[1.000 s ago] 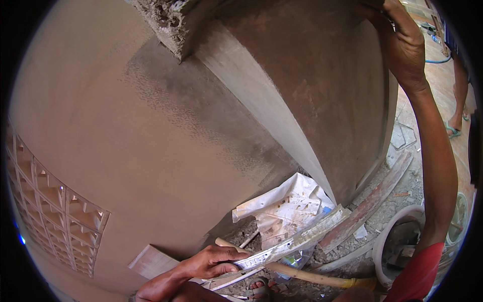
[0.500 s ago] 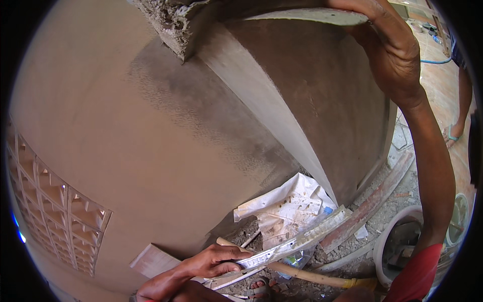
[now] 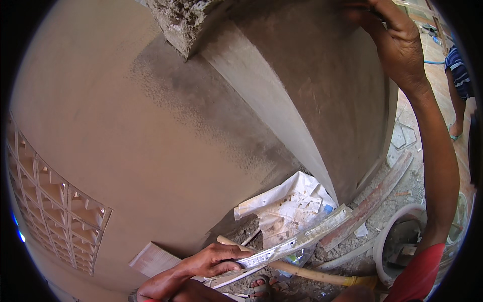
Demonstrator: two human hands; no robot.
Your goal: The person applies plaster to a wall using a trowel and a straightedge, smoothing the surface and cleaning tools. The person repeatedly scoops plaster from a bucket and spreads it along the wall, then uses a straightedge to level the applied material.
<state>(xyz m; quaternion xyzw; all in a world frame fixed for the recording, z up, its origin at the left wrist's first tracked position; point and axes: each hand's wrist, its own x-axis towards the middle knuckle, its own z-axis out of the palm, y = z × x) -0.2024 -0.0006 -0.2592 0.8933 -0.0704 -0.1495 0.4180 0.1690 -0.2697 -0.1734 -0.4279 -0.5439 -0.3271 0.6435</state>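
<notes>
My left hand, low in the middle, is closed on the near end of a long white straightedge, spotted with dried mortar, which slants up to the right. High at the right, my right hand reaches to a brown plastered panel. Its fingers are curled, partly blurred and cut off by the upper edge. They appear to grip a flat plastering tool, whose pale blade does not show now. A light grey band runs down between the panel and the tan wall, which has a darker, rougher patch beside it.
A rough concrete block end juts out above. Below lie a stained white sack, a wooden pole, a long board and rubble. A bucket stands by my right arm. Lattice blocks are at left; another person's leg at right.
My right hand has shifted slightly, and the pale flat blade beneath its fingers has gone from sight. The person at far right has moved. My left hand and the straightedge stay put.
</notes>
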